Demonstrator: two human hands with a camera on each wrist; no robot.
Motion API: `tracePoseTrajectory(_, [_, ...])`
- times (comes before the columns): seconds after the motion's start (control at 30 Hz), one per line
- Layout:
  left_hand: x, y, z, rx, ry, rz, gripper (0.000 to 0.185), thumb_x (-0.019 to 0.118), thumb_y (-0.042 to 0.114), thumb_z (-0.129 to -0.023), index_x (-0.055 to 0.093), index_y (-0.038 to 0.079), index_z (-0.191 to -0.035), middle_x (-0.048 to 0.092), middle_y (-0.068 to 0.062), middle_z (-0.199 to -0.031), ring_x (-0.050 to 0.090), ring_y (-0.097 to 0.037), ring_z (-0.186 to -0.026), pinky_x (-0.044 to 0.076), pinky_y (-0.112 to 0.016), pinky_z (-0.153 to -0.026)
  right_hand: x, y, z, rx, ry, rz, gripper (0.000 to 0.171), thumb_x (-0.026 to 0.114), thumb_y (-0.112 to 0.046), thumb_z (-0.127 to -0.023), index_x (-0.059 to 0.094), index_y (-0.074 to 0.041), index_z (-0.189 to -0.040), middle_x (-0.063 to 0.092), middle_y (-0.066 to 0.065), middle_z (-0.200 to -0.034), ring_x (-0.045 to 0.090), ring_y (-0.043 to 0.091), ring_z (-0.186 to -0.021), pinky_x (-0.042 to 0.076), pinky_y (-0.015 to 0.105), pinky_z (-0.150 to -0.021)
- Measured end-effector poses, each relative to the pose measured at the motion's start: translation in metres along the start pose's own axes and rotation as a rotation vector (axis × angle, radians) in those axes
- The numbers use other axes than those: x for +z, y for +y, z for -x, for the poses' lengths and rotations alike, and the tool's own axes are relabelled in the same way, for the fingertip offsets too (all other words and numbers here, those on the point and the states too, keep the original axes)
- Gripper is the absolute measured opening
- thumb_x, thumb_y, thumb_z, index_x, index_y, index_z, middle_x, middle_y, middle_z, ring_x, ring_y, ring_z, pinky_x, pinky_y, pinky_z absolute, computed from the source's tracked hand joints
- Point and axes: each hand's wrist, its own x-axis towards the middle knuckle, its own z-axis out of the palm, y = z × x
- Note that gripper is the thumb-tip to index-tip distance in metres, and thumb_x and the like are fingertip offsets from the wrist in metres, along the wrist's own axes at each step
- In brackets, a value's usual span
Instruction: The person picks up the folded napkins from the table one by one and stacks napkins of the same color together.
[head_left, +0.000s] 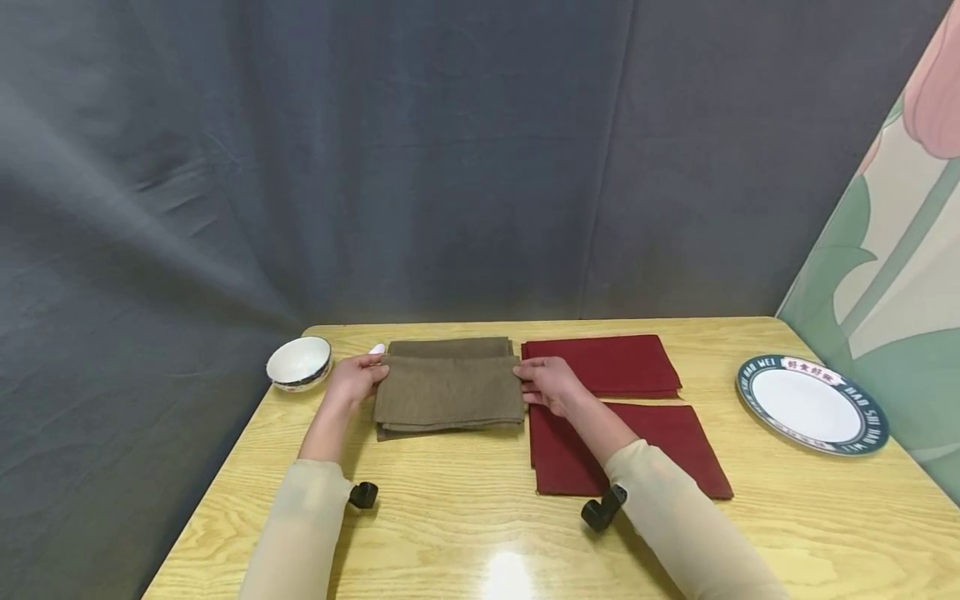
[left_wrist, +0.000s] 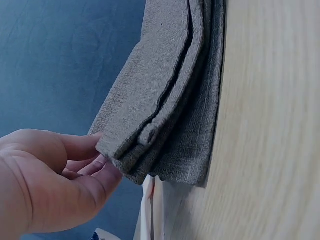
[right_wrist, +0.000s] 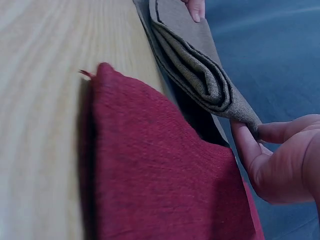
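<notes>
Left hand [head_left: 356,383], right hand [head_left: 553,385], fingers of both pinching folded brown cloth [head_left: 450,390], red cloths [head_left: 645,442] toward its three o'clock, patterned bowl [head_left: 298,362] toward nine

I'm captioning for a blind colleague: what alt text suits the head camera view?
A person's left hand and right hand hold a folded brown cloth by its sides over more brown cloth on a wooden table. Two red cloths lie to the right, a bowl sits at left and a plate at far right.

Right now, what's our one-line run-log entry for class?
left hand: pinches folded brown cloth at left end; right hand: pinches its right end; red cloths: right; bowl: left; plate: right
</notes>
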Motion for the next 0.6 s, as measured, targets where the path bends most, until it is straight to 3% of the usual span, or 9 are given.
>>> tracePoseTrajectory(0.07, [0.001, 0.001, -0.002, -0.008, 0.004, -0.003, 0.046, 0.056, 0.004, -0.103, 0.048, -0.007, -0.146, 0.047, -0.025, -0.148, 0.054, -0.029, -0.123, 0.049, -0.04, -0.1, 0.0, -0.001, -0.004, 0.003, -0.001, 0.004, 0.042, 0.058, -0.01, -0.104, 0.05, 0.006, -0.141, 0.058, 0.011, -0.107, 0.057, 0.017, -0.081, 0.055, 0.023, -0.063])
tracePoseTrajectory(0.17, [0.003, 0.001, -0.006, -0.017, 0.019, 0.009, 0.045, 0.054, 0.0, -0.102, 0.047, -0.009, -0.146, 0.045, -0.026, -0.149, 0.052, -0.03, -0.124, 0.048, -0.041, -0.101, 0.001, -0.002, -0.009, 0.012, 0.005, 0.011, 0.043, 0.059, -0.011, -0.104, 0.05, 0.006, -0.142, 0.058, 0.012, -0.109, 0.058, 0.018, -0.084, 0.056, 0.023, -0.063])
tracePoseTrajectory(0.43, [0.005, 0.007, -0.017, 0.012, 0.056, 0.047, 0.041, 0.055, -0.004, -0.099, 0.054, -0.01, -0.139, 0.06, -0.022, -0.126, 0.057, -0.009, -0.084, 0.048, -0.02, -0.068, 0.0, -0.009, -0.02, 0.025, 0.001, 0.044, 0.043, 0.059, -0.009, -0.103, 0.05, 0.005, -0.143, 0.059, 0.014, -0.117, 0.059, 0.021, -0.093, 0.057, 0.025, -0.068])
tracePoseTrajectory(0.6, [0.005, 0.014, -0.024, -0.007, 0.058, 0.008, 0.041, 0.055, -0.002, -0.1, 0.053, -0.008, -0.141, 0.055, -0.025, -0.137, 0.057, -0.018, -0.098, 0.048, -0.027, -0.078, -0.001, -0.014, -0.026, 0.034, -0.007, 0.059, 0.042, 0.059, -0.007, -0.103, 0.05, 0.006, -0.142, 0.06, 0.016, -0.121, 0.061, 0.021, -0.094, 0.057, 0.025, -0.068])
